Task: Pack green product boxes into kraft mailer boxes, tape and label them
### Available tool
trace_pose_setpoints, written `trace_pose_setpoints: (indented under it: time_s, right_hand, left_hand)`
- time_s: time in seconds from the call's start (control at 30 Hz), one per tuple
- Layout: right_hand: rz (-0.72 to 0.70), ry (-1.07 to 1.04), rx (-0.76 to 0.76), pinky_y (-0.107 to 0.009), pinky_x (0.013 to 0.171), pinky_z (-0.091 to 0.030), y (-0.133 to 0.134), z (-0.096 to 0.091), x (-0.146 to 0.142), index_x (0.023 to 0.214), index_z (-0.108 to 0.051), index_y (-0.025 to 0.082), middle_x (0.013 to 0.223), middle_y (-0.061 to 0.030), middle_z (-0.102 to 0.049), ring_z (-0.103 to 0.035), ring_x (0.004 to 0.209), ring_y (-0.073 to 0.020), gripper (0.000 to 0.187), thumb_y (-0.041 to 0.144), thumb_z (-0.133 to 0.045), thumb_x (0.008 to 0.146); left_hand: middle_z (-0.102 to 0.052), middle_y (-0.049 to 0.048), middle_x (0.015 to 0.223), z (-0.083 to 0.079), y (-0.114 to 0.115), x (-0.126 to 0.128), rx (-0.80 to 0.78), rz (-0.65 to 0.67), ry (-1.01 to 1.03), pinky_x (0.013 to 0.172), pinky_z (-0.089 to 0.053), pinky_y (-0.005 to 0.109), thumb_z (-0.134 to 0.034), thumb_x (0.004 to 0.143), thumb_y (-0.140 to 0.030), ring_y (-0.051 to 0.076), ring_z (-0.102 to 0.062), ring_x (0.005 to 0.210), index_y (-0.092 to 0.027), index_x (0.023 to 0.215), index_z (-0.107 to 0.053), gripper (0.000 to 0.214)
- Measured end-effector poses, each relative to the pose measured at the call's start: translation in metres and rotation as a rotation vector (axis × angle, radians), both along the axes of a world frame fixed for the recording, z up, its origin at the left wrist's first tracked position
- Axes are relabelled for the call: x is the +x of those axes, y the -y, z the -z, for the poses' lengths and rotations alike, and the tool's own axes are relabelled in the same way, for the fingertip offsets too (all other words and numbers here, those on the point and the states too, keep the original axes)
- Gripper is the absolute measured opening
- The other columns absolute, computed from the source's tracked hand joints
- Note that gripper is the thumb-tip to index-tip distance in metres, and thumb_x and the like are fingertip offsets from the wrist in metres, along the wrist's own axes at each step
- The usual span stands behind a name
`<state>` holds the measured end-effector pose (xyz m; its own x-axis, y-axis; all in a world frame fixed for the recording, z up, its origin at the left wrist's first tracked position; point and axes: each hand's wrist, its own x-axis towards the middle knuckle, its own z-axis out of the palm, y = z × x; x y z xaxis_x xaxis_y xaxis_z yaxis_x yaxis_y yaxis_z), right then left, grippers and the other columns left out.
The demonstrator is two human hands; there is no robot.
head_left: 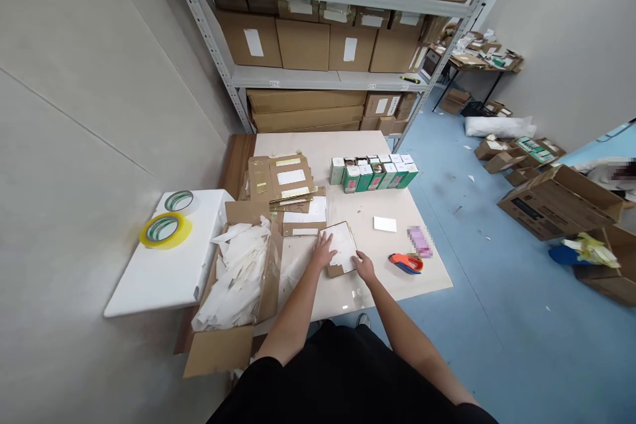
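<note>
A small flat cardboard box with a white sheet on its top lies on the table in front of me. My left hand rests on its upper left side, fingers stretched out and apart. At the lower right edge, my right hand grips the box, its thumb on top and the other fingers partly hidden. A white card lies to the right. Beyond it are an orange and blue tape cutter and a blurred pink item.
Flattened cartons are stacked at the back left. Green and white boxes stand in rows at the back right. An open carton of white paper is at my left, beside tape rolls on a white block. Shelving rises behind the table.
</note>
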<state>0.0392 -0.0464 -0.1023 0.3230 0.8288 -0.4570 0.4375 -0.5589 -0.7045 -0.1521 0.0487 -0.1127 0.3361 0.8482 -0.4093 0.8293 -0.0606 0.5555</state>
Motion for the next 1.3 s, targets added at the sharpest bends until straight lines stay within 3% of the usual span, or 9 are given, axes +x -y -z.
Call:
trace_pose_setpoints:
  time_s: [0.17,0.23,0.3,0.5,0.7,0.83,1.0,1.13,1.3]
  right_hand:
    - [-0.159,-0.003,0.109,-0.030,0.105,-0.049,-0.002,-0.008,-0.030,0.120,-0.075,0.025,0.124,-0.0033,-0.075,-0.066,0.119,-0.0227,0.031,0.031,-0.056,0.095]
    - [-0.199,0.050,0.108,-0.030,0.105,-0.049,-0.002,-0.006,-0.040,0.124,-0.073,0.025,0.125,-0.0052,-0.074,-0.066,0.119,-0.0237,0.034,0.029,-0.058,0.094]
    - [-0.171,0.111,0.091,-0.031,0.105,-0.049,-0.004,-0.003,-0.049,0.134,-0.067,0.023,0.134,-0.0077,-0.070,-0.064,0.123,-0.0252,0.044,0.027,-0.060,0.091]
    - [-0.188,-0.267,-0.038,-0.025,0.086,-0.058,-0.012,0.008,-0.060,0.149,-0.048,0.023,0.141,-0.0083,-0.064,-0.071,0.110,-0.0199,0.069,0.016,-0.056,0.081]
    - [-0.163,-0.415,0.005,-0.028,0.081,-0.058,-0.017,-0.005,-0.041,0.146,-0.050,0.024,0.141,-0.0102,-0.062,-0.070,0.105,-0.0223,0.078,0.015,-0.060,0.069]
    - [-0.193,-0.516,0.118,-0.033,0.084,-0.058,-0.025,-0.025,-0.017,0.139,-0.056,0.027,0.137,-0.0089,-0.063,-0.066,0.106,-0.0240,0.077,0.021,-0.067,0.063]
    - [-0.324,-0.658,0.186,-0.042,0.093,-0.056,-0.039,-0.056,0.009,0.128,-0.062,0.029,0.138,-0.0084,-0.063,-0.063,0.113,-0.0277,0.071,0.028,-0.076,0.058]
    - [-0.519,-0.743,0.165,-0.044,0.094,-0.056,-0.038,-0.078,0.023,0.128,-0.061,0.030,0.142,-0.0077,-0.060,-0.061,0.118,-0.0293,0.074,0.025,-0.079,0.057]
    - [-0.764,-0.792,0.125,-0.046,0.096,-0.056,-0.013,-0.096,0.025,0.132,-0.060,0.034,0.145,-0.0060,-0.057,-0.058,0.123,-0.0290,0.078,0.022,-0.080,0.058]
  left_hand:
    - [-0.047,0.0128,0.162,0.009,0.047,-0.027,0.000,-0.352,0.179,0.124,-0.033,0.034,-0.052,0.103,-0.048,0.025,-0.039,0.154,-0.021,0.154,-0.050,0.058]
    - [-0.053,0.0116,0.158,0.015,0.068,-0.039,-0.070,-0.536,0.297,0.118,-0.040,0.031,-0.049,0.103,-0.056,0.024,-0.050,0.146,-0.021,0.158,-0.044,0.065]
    - [-0.055,0.0104,0.157,0.019,0.085,-0.050,-0.142,-0.608,0.449,0.114,-0.046,0.032,-0.058,0.099,-0.055,0.024,-0.056,0.141,-0.023,0.164,-0.032,0.077]
    - [-0.039,0.0162,0.167,0.008,0.107,-0.058,-0.260,-0.627,0.736,0.112,-0.051,0.036,-0.089,0.075,-0.027,0.030,-0.054,0.142,-0.023,0.170,-0.007,0.126]
    - [-0.029,0.0146,0.171,-0.009,0.117,-0.042,-0.215,-0.672,0.850,0.115,-0.048,0.040,-0.088,0.073,-0.024,0.033,-0.048,0.147,-0.029,0.170,-0.011,0.124]
    - [-0.027,0.0142,0.172,-0.023,0.124,-0.036,-0.137,-0.693,1.030,0.124,-0.035,0.049,-0.092,0.066,-0.025,0.036,-0.030,0.157,-0.031,0.169,-0.017,0.128]
    - [-0.030,0.0156,0.171,-0.053,0.137,-0.024,-0.008,-0.705,1.134,0.127,-0.025,0.056,-0.095,0.064,-0.030,0.038,-0.026,0.158,-0.032,0.167,-0.024,0.125]
    - [-0.034,0.0148,0.170,-0.073,0.168,-0.011,0.157,-0.740,1.104,0.128,-0.024,0.053,-0.093,0.068,-0.034,0.036,-0.024,0.159,-0.030,0.167,-0.027,0.119]
    - [-0.030,0.0140,0.171,-0.087,0.236,0.006,0.222,-0.900,1.117,0.124,-0.031,0.053,-0.092,0.071,-0.036,0.037,-0.037,0.153,-0.035,0.167,-0.024,0.119]
